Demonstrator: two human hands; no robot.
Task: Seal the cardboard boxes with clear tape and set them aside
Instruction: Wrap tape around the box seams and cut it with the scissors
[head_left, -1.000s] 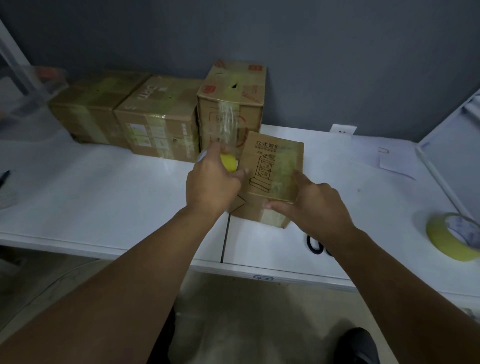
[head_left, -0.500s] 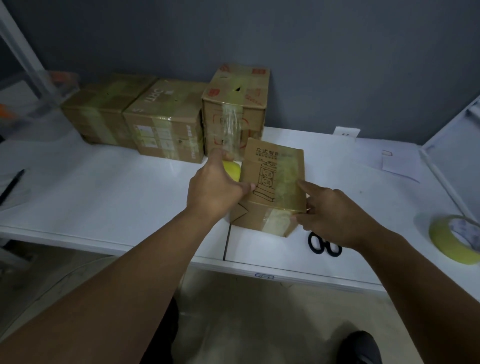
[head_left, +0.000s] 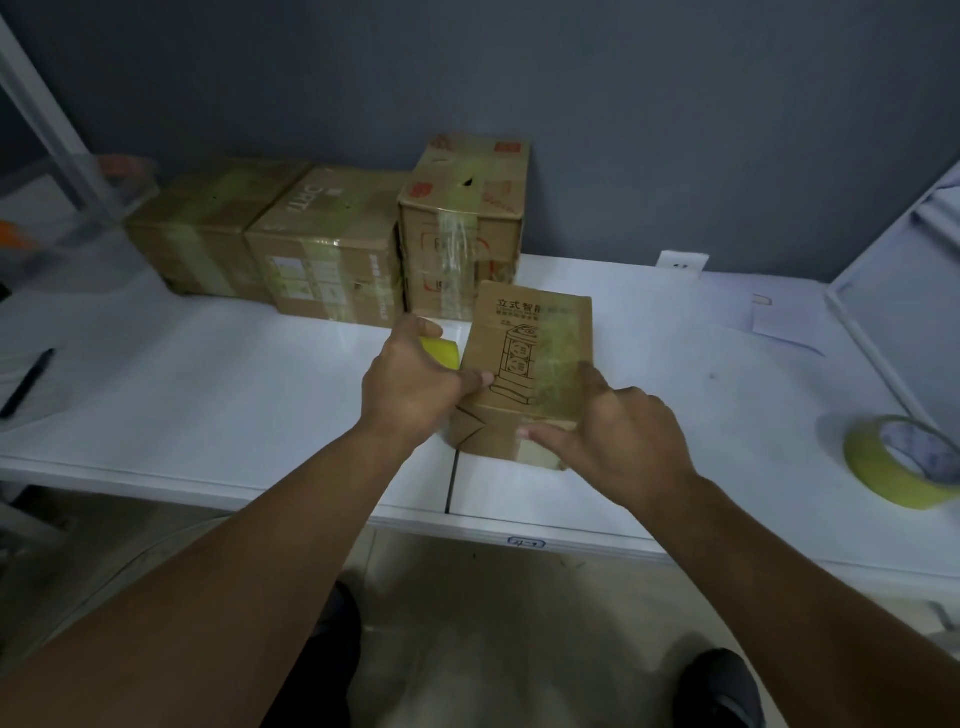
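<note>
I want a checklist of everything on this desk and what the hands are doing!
Surface: white table, seam down the front middle.
Job's things: small box with clear tape, near the front edge; three taped boxes in a row against the wall.
Clutter: yellow tape roll at right; pen at left; papers.
Hands: left hand holds a yellow tape roll and touches the small box; right hand presses its front corner.
Cables: nothing seen.
Surroundings: grey wall; clear bin at left.

yellow tape roll (head_left: 442, 352) mostly hidden behind left hand (head_left: 410, 387), orange object (head_left: 10, 240) cut off
</note>
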